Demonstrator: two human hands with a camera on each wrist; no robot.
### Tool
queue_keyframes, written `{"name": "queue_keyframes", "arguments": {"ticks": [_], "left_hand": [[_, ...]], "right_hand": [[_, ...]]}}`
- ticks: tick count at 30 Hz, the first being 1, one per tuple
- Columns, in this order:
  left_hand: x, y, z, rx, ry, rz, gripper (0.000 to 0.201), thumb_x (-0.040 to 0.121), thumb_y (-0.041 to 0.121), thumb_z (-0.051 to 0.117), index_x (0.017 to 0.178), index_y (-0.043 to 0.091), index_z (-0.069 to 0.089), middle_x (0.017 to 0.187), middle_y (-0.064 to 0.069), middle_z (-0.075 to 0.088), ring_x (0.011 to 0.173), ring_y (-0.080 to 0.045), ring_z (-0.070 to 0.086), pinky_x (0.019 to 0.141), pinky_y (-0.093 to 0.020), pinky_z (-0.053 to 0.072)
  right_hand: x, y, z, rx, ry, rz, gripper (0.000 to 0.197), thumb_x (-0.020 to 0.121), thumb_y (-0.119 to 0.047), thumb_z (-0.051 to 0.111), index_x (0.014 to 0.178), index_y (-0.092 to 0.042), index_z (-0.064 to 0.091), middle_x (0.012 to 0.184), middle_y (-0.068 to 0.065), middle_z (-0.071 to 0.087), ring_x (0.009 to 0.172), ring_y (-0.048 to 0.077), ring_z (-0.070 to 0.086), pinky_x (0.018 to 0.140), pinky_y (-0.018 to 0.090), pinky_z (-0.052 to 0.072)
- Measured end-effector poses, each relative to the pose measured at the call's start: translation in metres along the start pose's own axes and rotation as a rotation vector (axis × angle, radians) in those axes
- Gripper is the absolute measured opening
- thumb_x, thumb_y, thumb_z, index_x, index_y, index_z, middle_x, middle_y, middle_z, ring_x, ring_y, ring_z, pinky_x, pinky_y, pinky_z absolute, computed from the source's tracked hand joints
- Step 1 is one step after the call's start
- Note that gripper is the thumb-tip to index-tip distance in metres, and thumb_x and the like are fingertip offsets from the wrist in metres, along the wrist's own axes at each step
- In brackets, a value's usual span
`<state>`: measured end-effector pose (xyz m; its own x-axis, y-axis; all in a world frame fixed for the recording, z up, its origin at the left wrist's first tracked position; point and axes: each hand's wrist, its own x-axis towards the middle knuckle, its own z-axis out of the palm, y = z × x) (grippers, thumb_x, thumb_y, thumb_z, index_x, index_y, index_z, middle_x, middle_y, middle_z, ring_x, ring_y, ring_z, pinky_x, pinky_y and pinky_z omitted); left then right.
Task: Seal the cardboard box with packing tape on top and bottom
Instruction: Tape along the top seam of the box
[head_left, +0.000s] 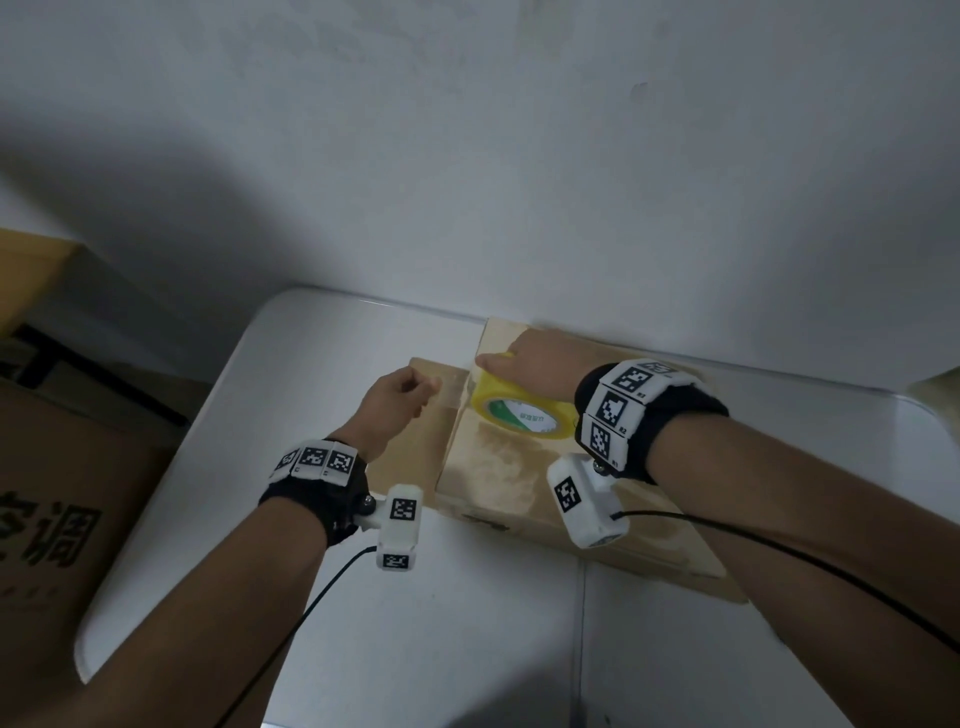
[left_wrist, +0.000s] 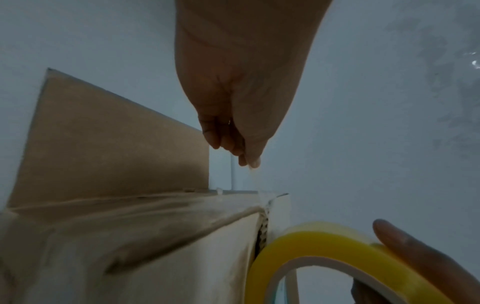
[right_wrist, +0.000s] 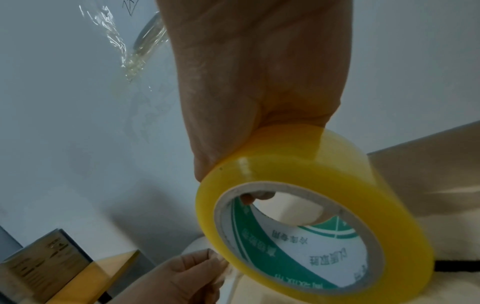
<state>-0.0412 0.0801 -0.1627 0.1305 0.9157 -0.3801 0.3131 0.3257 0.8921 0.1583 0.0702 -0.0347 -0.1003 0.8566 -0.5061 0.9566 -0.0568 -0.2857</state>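
Note:
A flat tan cardboard box (head_left: 519, 483) lies on the white table (head_left: 415, 623) against the wall, one flap (head_left: 415, 447) spread out to its left. On the box top near its left edge, my right hand (head_left: 498, 361) grips a yellow packing tape roll (head_left: 519, 410). In the right wrist view the roll (right_wrist: 311, 205) fills the lower middle, with my thumb tip (right_wrist: 257, 196) inside the core. My left hand (head_left: 423, 387) hovers over the flap just left of the roll and pinches the tape's free end (left_wrist: 250, 165), drawn a short way out.
Large brown cartons (head_left: 62, 493) stand off the table's left side. The grey wall (head_left: 467, 156) rises right behind the box. A crumpled scrap of clear tape (right_wrist: 124, 51) shows on it. Bare tabletop lies in front of the box.

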Motion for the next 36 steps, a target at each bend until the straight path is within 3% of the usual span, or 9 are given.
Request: {"name": "queue_keyframes", "arguments": {"ticks": [8,16,20,25,28,29,31,33,36], "left_hand": [[-0.004,-0.006,0.030,-0.228,-0.154,-0.194,0.022,0.099,0.020,0.049,0.079,0.012,0.046,0.073,-0.004,0.053,0.064,-0.015,0.051,0.062,-0.025,0.045],[-0.012,0.012,0.031,-0.084,-0.343,-0.349,0.020,0.101,0.037,0.040,0.092,0.019,0.038,0.080,-0.001,0.055,0.064,-0.014,0.050,0.059,-0.024,0.044],[-0.010,0.022,0.027,0.010,-0.350,-0.376,0.018,0.101,0.037,0.037,0.093,0.021,0.039,0.086,-0.001,0.050,0.058,-0.013,0.045,0.054,-0.024,0.042],[-0.015,0.023,0.034,0.295,-0.286,-0.385,0.029,0.102,0.032,0.030,0.123,0.013,0.037,0.086,-0.004,0.052,0.062,-0.015,0.049,0.047,-0.022,0.044],[-0.015,0.024,0.032,0.379,-0.351,-0.326,0.032,0.101,0.019,0.034,0.131,0.008,0.041,0.112,-0.014,0.061,0.089,-0.027,0.063,0.075,-0.036,0.056],[-0.014,0.025,0.029,0.425,-0.362,-0.291,0.035,0.101,0.014,0.034,0.135,0.007,0.043,0.128,-0.015,0.057,0.107,-0.030,0.060,0.090,-0.036,0.052],[-0.015,0.030,0.023,0.429,-0.282,-0.212,0.040,0.101,0.009,0.031,0.139,0.008,0.044,0.143,-0.011,0.046,0.130,-0.027,0.045,0.099,-0.029,0.038],[-0.023,0.036,0.020,0.223,-0.232,-0.144,0.046,0.098,0.005,0.029,0.138,0.014,0.049,0.143,-0.004,0.048,0.132,-0.020,0.043,0.105,-0.030,0.036],[-0.042,0.042,0.028,-0.001,-0.387,-0.093,0.045,0.090,0.008,0.036,0.127,0.019,0.058,0.123,0.001,0.066,0.116,-0.015,0.060,0.102,-0.033,0.045]], "right_hand": [[0.003,0.000,0.002,0.017,0.015,0.004,0.060,0.095,-0.056,0.037,0.099,-0.003,0.065,0.084,0.007,0.060,0.069,0.020,0.053,0.059,0.029,0.038],[0.007,0.002,0.001,0.050,0.013,0.004,0.054,0.095,-0.054,0.039,0.064,-0.010,0.047,0.062,0.003,0.047,0.054,0.016,0.043,0.051,0.029,0.029],[0.009,0.000,0.001,0.048,0.013,0.003,0.053,0.095,-0.054,0.039,0.072,-0.008,0.053,0.066,0.003,0.051,0.062,0.020,0.049,0.055,0.029,0.033],[0.007,-0.002,0.001,0.054,0.027,-0.003,0.052,0.095,-0.053,0.040,0.078,-0.006,0.056,0.073,0.006,0.054,0.070,0.023,0.052,0.059,0.030,0.035],[0.006,0.000,0.002,0.039,0.035,0.005,0.053,0.096,-0.054,0.038,0.072,-0.007,0.051,0.070,0.006,0.052,0.064,0.022,0.050,0.059,0.030,0.035],[0.006,0.000,0.002,0.041,0.035,0.008,0.054,0.096,-0.053,0.038,0.068,-0.008,0.048,0.067,0.005,0.050,0.061,0.021,0.048,0.057,0.029,0.034],[0.006,0.000,0.002,0.043,0.041,0.008,0.054,0.096,-0.053,0.038,0.063,-0.011,0.044,0.065,0.003,0.048,0.060,0.019,0.046,0.055,0.028,0.032],[0.006,-0.001,0.002,0.032,0.044,-0.001,0.055,0.096,-0.052,0.037,0.060,-0.012,0.042,0.064,0.003,0.047,0.059,0.018,0.045,0.054,0.028,0.032],[0.007,0.001,0.003,0.027,0.040,-0.024,0.055,0.097,-0.052,0.035,0.059,-0.013,0.040,0.063,0.003,0.044,0.058,0.018,0.043,0.054,0.029,0.031]]}}
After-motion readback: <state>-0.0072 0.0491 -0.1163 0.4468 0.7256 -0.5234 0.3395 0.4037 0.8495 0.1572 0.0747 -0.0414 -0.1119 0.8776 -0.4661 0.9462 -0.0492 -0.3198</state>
